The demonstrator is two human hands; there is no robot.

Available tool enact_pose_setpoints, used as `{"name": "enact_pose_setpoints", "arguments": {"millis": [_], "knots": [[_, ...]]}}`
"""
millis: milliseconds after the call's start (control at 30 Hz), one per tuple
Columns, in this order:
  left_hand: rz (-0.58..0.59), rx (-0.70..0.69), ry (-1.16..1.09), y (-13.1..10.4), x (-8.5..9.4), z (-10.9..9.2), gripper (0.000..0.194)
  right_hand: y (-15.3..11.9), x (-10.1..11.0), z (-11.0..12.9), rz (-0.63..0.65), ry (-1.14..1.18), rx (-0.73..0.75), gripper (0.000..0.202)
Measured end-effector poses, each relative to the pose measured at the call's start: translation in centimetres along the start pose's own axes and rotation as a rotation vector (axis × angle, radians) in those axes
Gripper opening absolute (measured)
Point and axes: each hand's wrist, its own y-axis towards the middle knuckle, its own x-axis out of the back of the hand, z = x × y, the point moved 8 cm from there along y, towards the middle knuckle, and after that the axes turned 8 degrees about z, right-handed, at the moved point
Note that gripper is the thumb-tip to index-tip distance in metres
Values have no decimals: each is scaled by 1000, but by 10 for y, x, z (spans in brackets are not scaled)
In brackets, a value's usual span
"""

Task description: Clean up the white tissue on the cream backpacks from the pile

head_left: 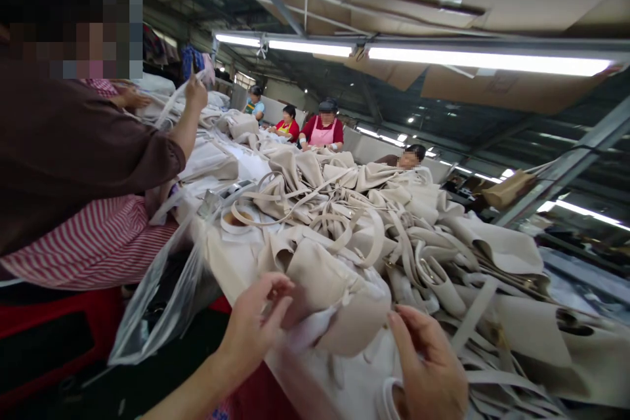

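In the head view my left hand (256, 316) is at the near edge of the table, its fingers bent and its thumb apart from them, with nothing visible between. It is beside a beige bag piece (357, 325) with white material showing along its fold. At the other side of that piece is my right hand (430, 361), thumb and forefinger pinched together close to its edge. Whatever is in that pinch is too small to make out. Below the right hand, partly covered by it, stands a white tape roll (388, 399).
A heap of beige bags and straps (344, 203) covers the table (229, 262). Another tape roll (241, 220) lies near the left edge, where a clear plastic bag (172, 289) hangs. A co-worker in a brown top (98, 151) sits close on the left; several people work farther back.
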Motion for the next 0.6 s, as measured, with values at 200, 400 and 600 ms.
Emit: {"name": "enact_pose_setpoints", "arguments": {"millis": [200, 400, 600], "knots": [[-190, 67, 125, -3, 27, 59, 21, 38, -48, -19, 426, 23, 34, 120], [-132, 75, 75, -2, 8, 99, 50, 35, -101, -22, 379, 556, -138, 102], [-207, 59, 57, 22, 27, 94, 49, 61, -84, -23, 417, 124, 72, 86]]}}
